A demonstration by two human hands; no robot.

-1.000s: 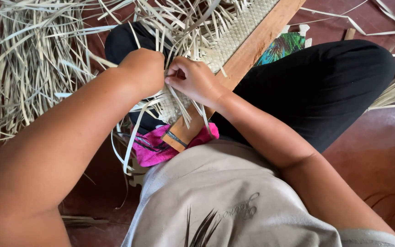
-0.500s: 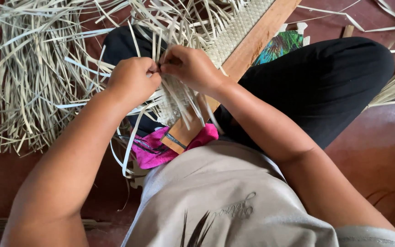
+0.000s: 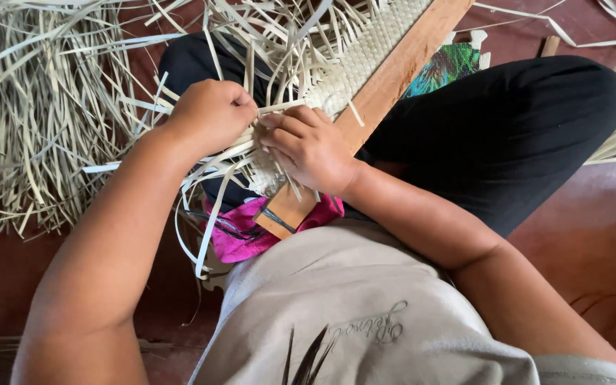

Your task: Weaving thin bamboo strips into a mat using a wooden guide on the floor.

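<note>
A pale woven strip mat lies along a wooden board that slants across my lap. My left hand is closed on loose pale leaf strips at the mat's near end. My right hand rests on the weave beside it, fingers pinching strips against the board. The two hands nearly touch. The strip ends fan out below and behind my hands.
A big heap of loose dried leaf strips lies on the reddish floor at the left. A pink cloth sits under the board's near end. My black-trousered knee fills the right; a green patterned item lies beyond the board.
Both hands have shifted slightly along the weave and now grip the strips closer together, the left fist pulling strips to the left.
</note>
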